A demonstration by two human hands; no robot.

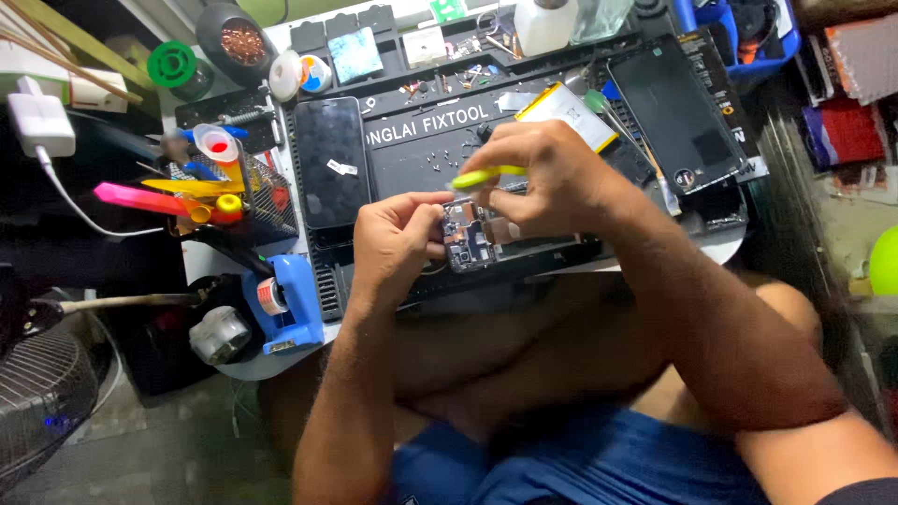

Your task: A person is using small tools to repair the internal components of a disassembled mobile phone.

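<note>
Yellow-green tool (pixel 486 174) in right hand (pixel 543 182) — left hand (pixel 398 238) steadies opened phone (pixel 472 238).

Your view is evenly and fairly brightly lit from above, with soft shadows only. The black mat (pixel 412 150) beyond your right hand (pixel 547 182) shows mild sheen, no hard glare. Both hands look slightly motion-blurred. Edges bend outward and darken, especially left of your left hand (pixel 398 243).

left hand (pixel 398 241): fingers curled, pinching | right hand (pixel 547 178): fingers bent, closed grip
</note>
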